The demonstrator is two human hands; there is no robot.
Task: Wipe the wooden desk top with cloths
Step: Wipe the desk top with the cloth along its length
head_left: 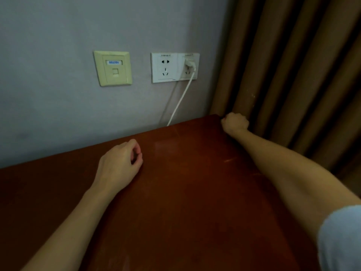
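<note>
The reddish-brown wooden desk top (pixel 191 188) fills the lower half of the head view. My left hand (pixel 121 163) rests on it near the back edge, fingers loosely curled with nothing in them. My right hand (pixel 235 122) is stretched out to the desk's far right corner, right against the curtain. It is balled into a fist, and its fingertips are hidden behind the knuckles, so I cannot tell whether anything is inside it. No cloth is in view.
A brown pleated curtain (pixel 293 75) hangs along the desk's right side. On the grey wall behind are a yellowed data socket (pixel 113 68) and a white double power outlet (pixel 174 67). A white cable (pixel 180 100) runs from its plug down behind the desk.
</note>
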